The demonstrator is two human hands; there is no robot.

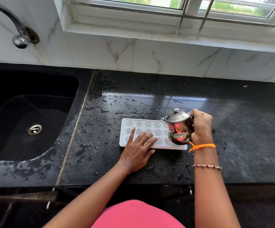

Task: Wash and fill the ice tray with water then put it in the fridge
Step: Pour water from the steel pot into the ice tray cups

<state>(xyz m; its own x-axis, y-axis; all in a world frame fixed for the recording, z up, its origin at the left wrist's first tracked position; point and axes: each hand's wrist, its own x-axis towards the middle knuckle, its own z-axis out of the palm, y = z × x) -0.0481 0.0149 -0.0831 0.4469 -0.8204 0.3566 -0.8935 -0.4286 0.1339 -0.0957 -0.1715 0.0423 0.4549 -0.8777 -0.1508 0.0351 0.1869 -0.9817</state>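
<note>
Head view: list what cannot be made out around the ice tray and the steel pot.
- Ice tray: near cells hidden under the left hand, right end behind the steel pot; water level in the cells too faint to tell.
- Steel pot: lid closed, contents unseen; handle hidden by the right hand.
- Tap: spout cut off by the left edge.

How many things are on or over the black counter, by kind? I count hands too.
Ice tray: 1
Steel pot: 1
Hands: 2, the left hand flat on the tray, the right hand holding the pot over it
Total: 4
</note>
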